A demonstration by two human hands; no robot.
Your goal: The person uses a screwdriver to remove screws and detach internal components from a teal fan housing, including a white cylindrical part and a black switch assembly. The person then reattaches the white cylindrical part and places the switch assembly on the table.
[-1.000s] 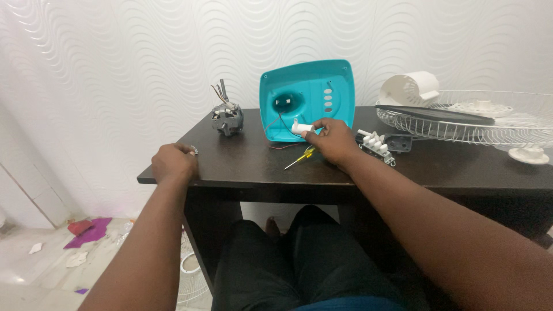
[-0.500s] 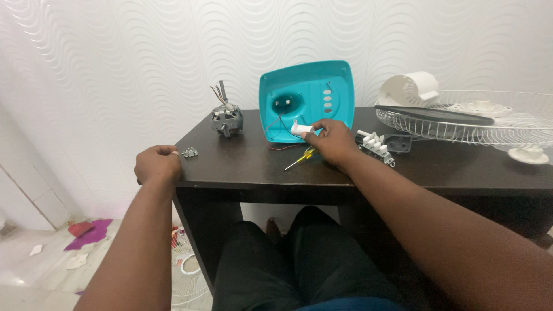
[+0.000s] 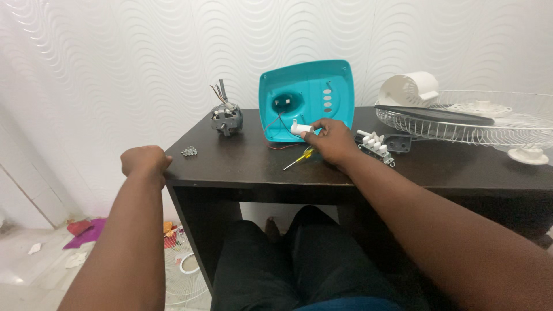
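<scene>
fan grille (image 3: 489, 124) cut off at right, small screws (image 3: 188, 151) indistinct

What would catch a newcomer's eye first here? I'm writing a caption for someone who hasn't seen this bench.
The bright teal fan base cover stands upright mid-table against the wall, the right hand holding a small white capacitor before it. To its left sits a bare grey fan motor; a white wire fan guard fills the table's right end. The left hand is a closed fist off the table's left edge.
</scene>
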